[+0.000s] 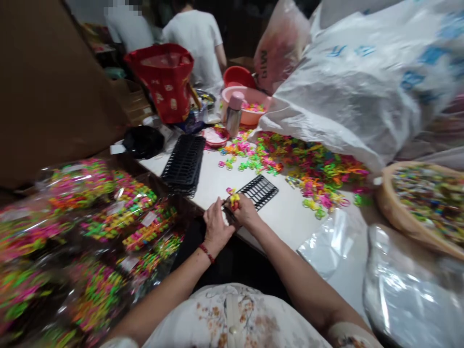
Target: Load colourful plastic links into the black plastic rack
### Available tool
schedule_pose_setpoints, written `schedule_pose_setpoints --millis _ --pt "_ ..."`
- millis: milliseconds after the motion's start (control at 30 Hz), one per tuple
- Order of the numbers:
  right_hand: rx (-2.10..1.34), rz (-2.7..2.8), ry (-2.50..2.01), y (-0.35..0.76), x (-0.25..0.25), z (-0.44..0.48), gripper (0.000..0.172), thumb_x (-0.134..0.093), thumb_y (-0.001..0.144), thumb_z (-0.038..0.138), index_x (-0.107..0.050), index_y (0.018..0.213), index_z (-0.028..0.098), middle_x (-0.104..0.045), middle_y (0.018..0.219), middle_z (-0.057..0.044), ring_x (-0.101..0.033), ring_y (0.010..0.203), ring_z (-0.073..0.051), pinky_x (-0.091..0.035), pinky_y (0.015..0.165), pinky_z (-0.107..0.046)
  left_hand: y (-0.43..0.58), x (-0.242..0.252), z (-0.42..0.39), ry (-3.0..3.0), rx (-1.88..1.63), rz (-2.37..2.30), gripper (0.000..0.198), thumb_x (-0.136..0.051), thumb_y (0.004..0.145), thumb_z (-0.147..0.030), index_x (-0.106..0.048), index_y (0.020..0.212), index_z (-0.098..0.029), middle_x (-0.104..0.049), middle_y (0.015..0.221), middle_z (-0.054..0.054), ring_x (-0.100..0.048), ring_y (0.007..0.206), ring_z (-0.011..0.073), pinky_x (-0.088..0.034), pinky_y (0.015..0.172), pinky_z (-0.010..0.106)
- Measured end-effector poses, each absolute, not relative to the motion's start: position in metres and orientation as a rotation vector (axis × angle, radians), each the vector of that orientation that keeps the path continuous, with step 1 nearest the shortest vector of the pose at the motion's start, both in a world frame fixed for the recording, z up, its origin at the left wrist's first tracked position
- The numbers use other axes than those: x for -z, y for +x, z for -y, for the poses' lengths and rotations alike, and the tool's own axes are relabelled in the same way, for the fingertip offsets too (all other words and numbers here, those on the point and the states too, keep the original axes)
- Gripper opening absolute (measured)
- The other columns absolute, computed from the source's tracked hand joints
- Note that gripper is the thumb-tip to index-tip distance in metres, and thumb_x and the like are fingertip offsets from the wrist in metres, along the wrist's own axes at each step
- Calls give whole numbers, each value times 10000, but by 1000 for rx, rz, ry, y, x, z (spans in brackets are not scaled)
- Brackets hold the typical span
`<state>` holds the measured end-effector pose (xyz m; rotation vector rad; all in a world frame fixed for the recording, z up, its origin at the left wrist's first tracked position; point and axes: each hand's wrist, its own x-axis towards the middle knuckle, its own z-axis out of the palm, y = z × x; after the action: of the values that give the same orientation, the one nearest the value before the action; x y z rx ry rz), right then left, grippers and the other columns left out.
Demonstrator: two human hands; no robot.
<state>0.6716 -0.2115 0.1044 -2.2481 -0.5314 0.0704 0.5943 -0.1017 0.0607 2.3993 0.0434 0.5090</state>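
At the front edge of the white table (290,220), my left hand (216,226) is closed around the near end of a black plastic grid tray (260,191). My right hand (245,211) lies beside it over the same tray, its fingers pinched at a small yellow plastic piece (235,198). A red bit and a pink one show close to the fingertips. The fingers partly cover the tray's near end and the exact grip. Beyond the hands spreads a heap of small bright plastic pieces (308,164).
Black grid trays (184,162) are stacked at the left. Filled clear bags (108,208) crowd the lower left. A bottle (234,116), pink basin (250,96) and red bag (163,82) stand behind. Rightward are a tan basket (389,193), clear plastic bags (409,290) and a white sack (348,82).
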Motion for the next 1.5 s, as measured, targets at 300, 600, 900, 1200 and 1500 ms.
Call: schedule_pose_setpoints --millis 300,600,900,1200,1500 --pt "-133 756 -2334 672 -107 212 151 -577 749 60 -641 825 174 -550 852 -30 -514 744 -145 -395 657 -235 598 -55 104 2447 -521 -98 942 -692 727 -374 -184 1487 -144 -502 1320 209 -462 1255 346 -320 1048 538" --pt "176 390 -2482 709 -120 317 254 -591 871 234 -650 1118 225 -653 1061 -55 -576 963 -183 -433 856 -303 600 -58 102 2462 -581 -178 985 -648 744 -586 -201 1487 -117 -483 1334 234 -443 1253 378 -318 1039 569" --pt "360 -208 -3036 726 -129 440 350 -591 847 261 -570 1167 123 -573 1108 -175 -476 1023 -288 -351 854 -366 612 -65 93 2498 -563 -352 961 -609 753 -604 -255 1465 -64 -508 1306 250 -414 1274 386 -291 1051 573" --pt "481 -173 -2968 714 -111 449 280 -511 902 369 -683 939 151 -595 968 -144 -511 949 -268 -375 828 -359 599 -69 84 2466 -575 -237 1037 -642 739 -610 -165 1510 -108 -493 1334 223 -427 1276 383 -339 1047 561" --pt "489 -108 -2841 711 -112 435 183 -498 834 196 -676 819 154 -577 972 -117 -530 769 -199 -409 696 -314 621 -115 78 2505 -886 308 614 -476 936 -338 -253 1497 -226 -395 1495 139 -299 1419 304 -294 1132 521"
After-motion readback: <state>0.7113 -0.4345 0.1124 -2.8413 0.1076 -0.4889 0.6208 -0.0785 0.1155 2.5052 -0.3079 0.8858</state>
